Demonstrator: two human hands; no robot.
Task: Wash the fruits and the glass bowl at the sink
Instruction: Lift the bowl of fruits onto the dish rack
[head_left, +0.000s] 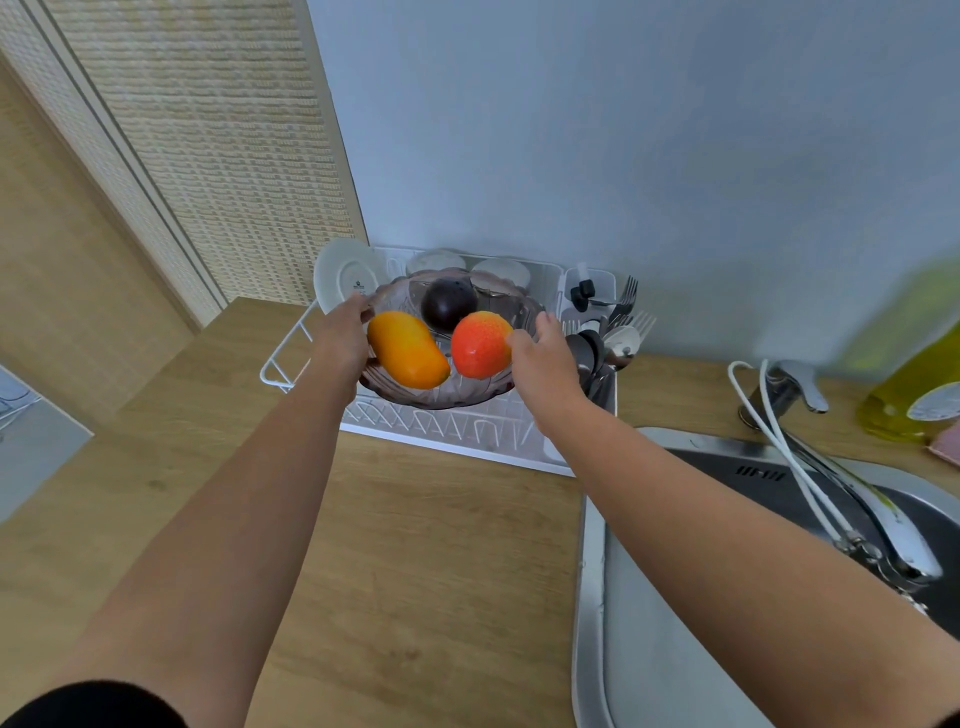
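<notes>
Reaching out over the wooden counter (415, 519), both bare arms meet at the glass bowl (426, 397), which sits over the white dish rack (467, 431) at the far side; whether it rests on the wires or is lifted just clear cannot be told. Furthest left on the rack stands a white plate (343, 273). The left hand (340, 340) grips the bowl's left rim, thumb over the far edge, the other fingers hidden beneath. Inside lie three fruits: an orange mango (408, 351) on the left, a dark round fruit (448, 304) behind it at the far side, and a red-orange fruit (480, 343) on the right. The right hand (545, 364) holds the right rim, thumb tip touching the red-orange fruit, remaining fingers curled out of sight. Just beside it stands the cutlery holder (605, 353) with forks and spoons. Further right lie the steel sink (592, 571) and its faucet (883, 519), with a yellow bottle (904, 395) at the far right.

The bowl probably has to travel right to the sink. Tilting it could roll the loose fruits over the shallow rim, and the right hand could catch the cutlery. The smooth glass may also slip.
</notes>
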